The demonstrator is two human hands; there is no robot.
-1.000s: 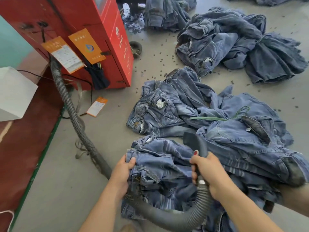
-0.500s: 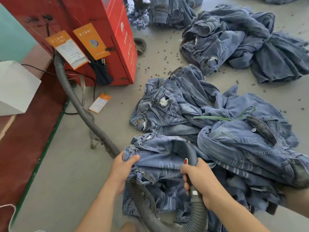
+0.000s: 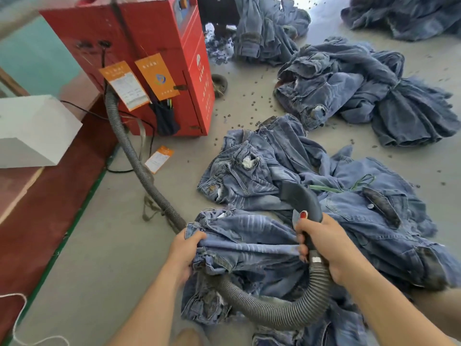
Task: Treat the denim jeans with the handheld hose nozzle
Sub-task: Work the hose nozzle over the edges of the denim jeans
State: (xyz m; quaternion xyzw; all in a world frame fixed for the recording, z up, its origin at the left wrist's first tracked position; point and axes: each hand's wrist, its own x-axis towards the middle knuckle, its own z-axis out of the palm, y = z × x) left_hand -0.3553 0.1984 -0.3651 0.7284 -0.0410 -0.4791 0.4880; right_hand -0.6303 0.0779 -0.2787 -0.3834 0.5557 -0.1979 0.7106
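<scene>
A pair of blue denim jeans (image 3: 244,238) lies bunched on the floor in front of me. My left hand (image 3: 185,250) grips its left edge near the waistband. My right hand (image 3: 324,245) holds the dark grey nozzle (image 3: 299,198) by its handle, the mouth raised above the jeans and pointing away to the upper left. The ribbed grey hose (image 3: 279,310) loops from my right hand under the jeans and runs left to the red machine (image 3: 154,66).
More jeans (image 3: 262,168) lie spread just beyond, with further piles (image 3: 361,93) at the back right. Small dark pellets litter the grey floor (image 3: 249,106). A white box (image 3: 32,131) sits on a red-brown platform at the left. An orange tag (image 3: 159,159) lies near the machine.
The nozzle went down into the jeans half a second ago and has now come back up and out. My left hand has kept its hold on the denim's edge.
</scene>
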